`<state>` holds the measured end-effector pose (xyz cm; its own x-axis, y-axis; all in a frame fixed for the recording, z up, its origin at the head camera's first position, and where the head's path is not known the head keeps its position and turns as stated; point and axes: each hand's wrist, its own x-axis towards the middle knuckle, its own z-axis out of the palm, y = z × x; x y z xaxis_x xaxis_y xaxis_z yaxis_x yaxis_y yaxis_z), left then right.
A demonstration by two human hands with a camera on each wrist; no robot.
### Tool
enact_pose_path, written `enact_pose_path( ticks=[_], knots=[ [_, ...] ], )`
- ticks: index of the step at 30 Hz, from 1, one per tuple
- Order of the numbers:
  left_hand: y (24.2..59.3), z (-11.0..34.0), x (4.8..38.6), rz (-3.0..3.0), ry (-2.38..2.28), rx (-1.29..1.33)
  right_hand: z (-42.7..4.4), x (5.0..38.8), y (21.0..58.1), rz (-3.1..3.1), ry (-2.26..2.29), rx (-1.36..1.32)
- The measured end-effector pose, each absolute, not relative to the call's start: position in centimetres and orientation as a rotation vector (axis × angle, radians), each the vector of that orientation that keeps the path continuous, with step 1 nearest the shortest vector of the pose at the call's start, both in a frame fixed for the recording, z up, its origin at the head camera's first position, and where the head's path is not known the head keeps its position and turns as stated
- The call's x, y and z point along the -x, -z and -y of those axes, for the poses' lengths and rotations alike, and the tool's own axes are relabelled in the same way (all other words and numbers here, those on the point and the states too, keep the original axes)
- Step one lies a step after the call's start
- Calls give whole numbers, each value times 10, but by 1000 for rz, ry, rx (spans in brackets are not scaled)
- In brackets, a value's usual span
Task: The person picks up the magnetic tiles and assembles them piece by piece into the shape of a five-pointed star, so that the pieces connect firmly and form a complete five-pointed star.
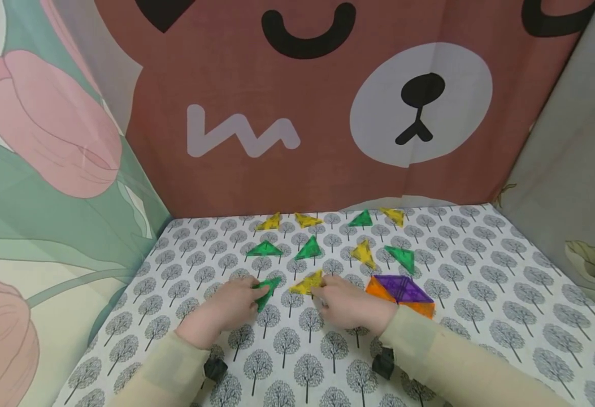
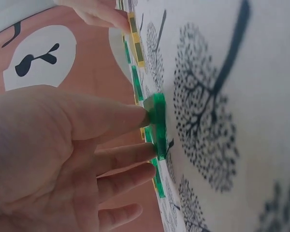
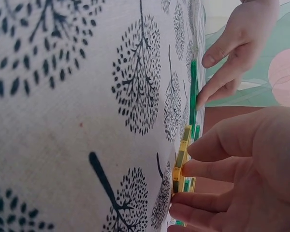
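Your left hand (image 1: 233, 305) pinches a green triangle (image 1: 272, 285) between thumb and fingers, just left of the centre of the head view and below its middle. Your right hand (image 1: 343, 302) pinches a yellow triangle (image 1: 308, 283) by its right side, just right of the other; the two pieces are near each other but apart, and so are your hands.

Beyond them, two loose rows of triangles lie on the cloth. In the nearer row you have, left to right, a green one (image 1: 265, 249), a second green one (image 1: 309, 249), a yellow one (image 1: 363, 254) and a third green one (image 1: 401, 258). The far row, close to the back wall, runs yellow, yellow, green, yellow. Right of centre, purple pieces (image 1: 399, 287) and orange pieces (image 1: 420, 309) lie together as one patch, partly behind your right wrist.

The surface under it all is a white cloth (image 1: 283, 371) printed with dark trees. Across the top of the frame hangs a reddish-brown backdrop (image 1: 226, 186) with an animal's pale muzzle, black nose and curved eye. At the left edge, a hanging (image 1: 48, 226) shows pink tulips and green leaves; at the right edge, a grey one (image 1: 572, 169) carries a leaf print. Your sleeves (image 1: 460, 356) are pale, with a dark block (image 1: 216, 368) below each cuff.
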<state>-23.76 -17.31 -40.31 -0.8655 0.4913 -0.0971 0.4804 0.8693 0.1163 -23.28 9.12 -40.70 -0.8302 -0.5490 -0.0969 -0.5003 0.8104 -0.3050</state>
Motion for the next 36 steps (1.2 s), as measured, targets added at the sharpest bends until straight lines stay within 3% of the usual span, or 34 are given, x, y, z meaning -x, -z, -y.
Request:
enact_pose_path(
  ticks=[36],
  knots=[
    [410,144,246,-2928,-88,-909,-100,245,412,-2669,566,875]
  ],
)
